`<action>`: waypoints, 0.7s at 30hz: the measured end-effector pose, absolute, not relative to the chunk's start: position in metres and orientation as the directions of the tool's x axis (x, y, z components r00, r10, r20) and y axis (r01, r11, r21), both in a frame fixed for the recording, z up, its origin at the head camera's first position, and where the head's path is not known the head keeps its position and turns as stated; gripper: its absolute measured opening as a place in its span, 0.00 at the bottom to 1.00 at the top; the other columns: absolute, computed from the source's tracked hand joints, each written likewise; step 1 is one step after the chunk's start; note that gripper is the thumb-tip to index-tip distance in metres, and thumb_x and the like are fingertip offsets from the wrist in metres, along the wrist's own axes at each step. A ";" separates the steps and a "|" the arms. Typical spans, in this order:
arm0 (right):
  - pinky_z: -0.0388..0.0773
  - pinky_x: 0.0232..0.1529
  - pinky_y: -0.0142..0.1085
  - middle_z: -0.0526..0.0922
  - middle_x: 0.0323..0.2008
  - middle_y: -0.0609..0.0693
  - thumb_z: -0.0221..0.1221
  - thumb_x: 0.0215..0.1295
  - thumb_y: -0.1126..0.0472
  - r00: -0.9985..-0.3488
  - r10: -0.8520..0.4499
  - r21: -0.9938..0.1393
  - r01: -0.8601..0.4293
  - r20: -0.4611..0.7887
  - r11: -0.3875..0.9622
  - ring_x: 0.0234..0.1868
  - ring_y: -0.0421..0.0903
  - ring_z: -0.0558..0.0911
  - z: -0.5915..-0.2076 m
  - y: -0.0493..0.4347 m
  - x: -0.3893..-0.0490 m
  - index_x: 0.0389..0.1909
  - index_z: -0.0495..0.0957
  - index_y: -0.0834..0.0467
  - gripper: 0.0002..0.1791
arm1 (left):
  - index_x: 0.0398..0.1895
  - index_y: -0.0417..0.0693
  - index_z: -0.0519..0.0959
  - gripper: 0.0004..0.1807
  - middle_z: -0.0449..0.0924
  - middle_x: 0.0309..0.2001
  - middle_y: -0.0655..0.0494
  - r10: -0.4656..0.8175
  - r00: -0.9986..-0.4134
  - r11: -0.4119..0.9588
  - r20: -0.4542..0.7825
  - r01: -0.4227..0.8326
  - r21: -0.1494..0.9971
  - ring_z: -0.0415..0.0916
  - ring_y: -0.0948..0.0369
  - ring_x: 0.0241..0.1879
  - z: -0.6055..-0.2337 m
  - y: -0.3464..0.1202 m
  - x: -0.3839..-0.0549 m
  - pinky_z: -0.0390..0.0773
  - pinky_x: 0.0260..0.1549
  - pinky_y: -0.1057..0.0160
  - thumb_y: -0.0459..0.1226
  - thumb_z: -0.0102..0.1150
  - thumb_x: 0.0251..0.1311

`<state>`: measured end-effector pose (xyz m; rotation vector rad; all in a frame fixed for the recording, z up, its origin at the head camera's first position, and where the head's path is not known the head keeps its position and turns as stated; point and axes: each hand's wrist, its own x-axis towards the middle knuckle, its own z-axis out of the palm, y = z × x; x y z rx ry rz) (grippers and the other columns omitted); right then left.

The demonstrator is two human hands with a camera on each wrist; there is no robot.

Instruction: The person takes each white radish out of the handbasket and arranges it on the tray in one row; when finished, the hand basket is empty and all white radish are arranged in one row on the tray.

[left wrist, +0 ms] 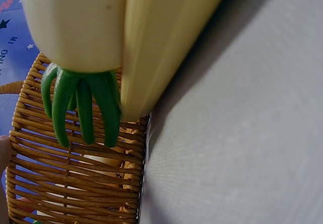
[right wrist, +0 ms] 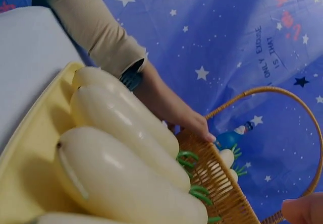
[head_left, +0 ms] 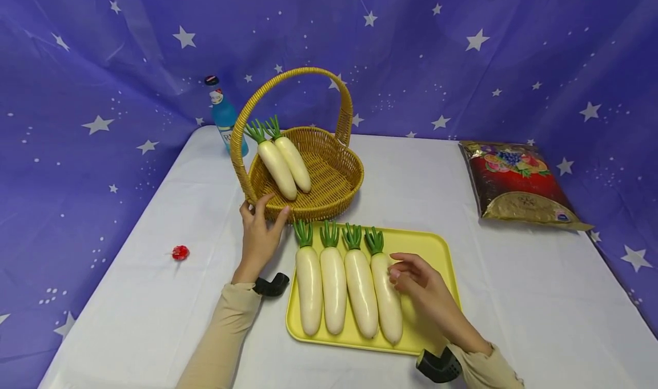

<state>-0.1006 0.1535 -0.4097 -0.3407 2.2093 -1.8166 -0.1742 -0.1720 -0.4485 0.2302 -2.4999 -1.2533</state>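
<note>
My left hand point(head_left: 259, 240) grips the near left rim of a heart-shaped wicker basket point(head_left: 329, 203), fingers over the rim and thumb at its outer side. Inside that basket lie two white radishes point(head_left: 280, 166) with green stems, leaning on its left side. In front, a yellow tray point(head_left: 424, 243) holds several more white radishes point(head_left: 334, 289) in a row, stems toward the basket. Beside the upper part of the rightmost radish point(head_left: 388, 303), my right hand point(head_left: 424, 286) hovers with loosely bent fingers, gripping nothing. The right wrist view shows the radishes point(right wrist: 126, 173) from their tips.
A blue bottle point(head_left: 224, 117) stands behind the basket at the left. A small red-wrapped candy point(head_left: 180, 253) lies on the left of the white tablecloth point(head_left: 139, 297). Toward the back right lies a red and gold bag point(head_left: 521, 186). The basket's tall handle point(head_left: 303, 71) arches above it.
</note>
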 end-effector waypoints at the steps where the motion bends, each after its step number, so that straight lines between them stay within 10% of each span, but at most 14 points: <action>1: 0.77 0.40 0.33 0.74 0.43 0.62 0.50 0.66 0.63 -0.939 -0.341 -0.983 -0.018 -0.046 0.184 0.41 0.38 0.78 -0.409 0.152 -0.102 0.58 0.63 0.67 0.21 | 0.61 0.59 0.63 0.31 0.41 0.65 0.33 -0.288 -0.931 0.600 0.223 0.006 0.800 0.52 0.38 0.62 -0.449 -0.172 -0.174 0.64 0.50 0.39 0.60 0.49 0.57; 21: 0.76 0.46 0.41 0.77 0.38 0.49 0.51 0.66 0.57 -0.956 -0.281 -0.988 -0.118 0.086 0.097 0.40 0.44 0.79 -0.381 0.102 -0.178 0.52 0.69 0.60 0.17 | 0.61 0.58 0.63 0.31 0.42 0.65 0.32 -0.284 -0.930 0.601 0.233 0.017 0.799 0.52 0.36 0.62 -0.447 -0.171 -0.172 0.64 0.49 0.38 0.59 0.49 0.57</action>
